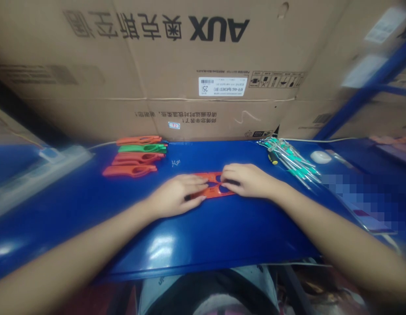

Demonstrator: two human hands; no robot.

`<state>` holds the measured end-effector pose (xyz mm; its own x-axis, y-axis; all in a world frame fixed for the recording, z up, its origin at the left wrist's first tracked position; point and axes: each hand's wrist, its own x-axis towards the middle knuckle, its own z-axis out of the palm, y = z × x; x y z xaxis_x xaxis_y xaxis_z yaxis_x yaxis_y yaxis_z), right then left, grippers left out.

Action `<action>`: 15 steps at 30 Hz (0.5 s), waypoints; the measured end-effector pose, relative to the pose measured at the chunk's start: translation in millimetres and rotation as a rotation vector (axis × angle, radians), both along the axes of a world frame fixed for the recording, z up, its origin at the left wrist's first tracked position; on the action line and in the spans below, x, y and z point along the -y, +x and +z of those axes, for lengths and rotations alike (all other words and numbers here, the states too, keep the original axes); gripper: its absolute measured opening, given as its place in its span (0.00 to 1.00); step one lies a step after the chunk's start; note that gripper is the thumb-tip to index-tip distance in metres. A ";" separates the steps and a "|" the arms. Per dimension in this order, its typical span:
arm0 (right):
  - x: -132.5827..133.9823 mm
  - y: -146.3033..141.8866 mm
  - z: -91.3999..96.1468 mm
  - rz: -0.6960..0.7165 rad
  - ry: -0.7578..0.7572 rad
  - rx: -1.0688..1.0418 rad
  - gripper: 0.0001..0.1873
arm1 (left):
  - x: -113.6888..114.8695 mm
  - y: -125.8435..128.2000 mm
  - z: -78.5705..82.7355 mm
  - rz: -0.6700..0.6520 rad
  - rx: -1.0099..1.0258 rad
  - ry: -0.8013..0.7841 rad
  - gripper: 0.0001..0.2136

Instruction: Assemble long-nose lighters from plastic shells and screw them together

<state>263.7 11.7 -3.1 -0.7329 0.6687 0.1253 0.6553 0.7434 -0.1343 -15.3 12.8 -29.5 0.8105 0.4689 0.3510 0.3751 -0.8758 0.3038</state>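
Two flat orange plastic handle pieces (213, 191) with rounded openings lie side by side on the blue tabletop, one nearer me than the other. My left hand (176, 195) grips their left ends with bent fingers, thumb along the near side. At the right ends, my right hand (247, 179) has its fingers and thumb closed around the pieces. Both hands partly cover them. Beyond my left hand lies a row of orange handles (133, 169), with a green handle (140, 148) among them.
A bundle of metal rods with teal parts (293, 162) lies at the back right, beside a yellow-and-black tool end (272, 158). Right of it are a white mouse (320, 157) and a blurred-out flat device (366, 210). A large cardboard box (176, 57) stands behind the table.
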 end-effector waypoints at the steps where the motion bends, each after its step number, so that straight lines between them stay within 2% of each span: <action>1: -0.1 0.1 0.4 -0.003 -0.006 -0.002 0.08 | -0.1 0.0 -0.1 -0.004 0.001 0.002 0.16; 15: -1.7 -0.5 -1.3 -0.012 -0.027 -0.038 0.07 | 0.5 0.5 0.8 0.026 -0.062 0.029 0.16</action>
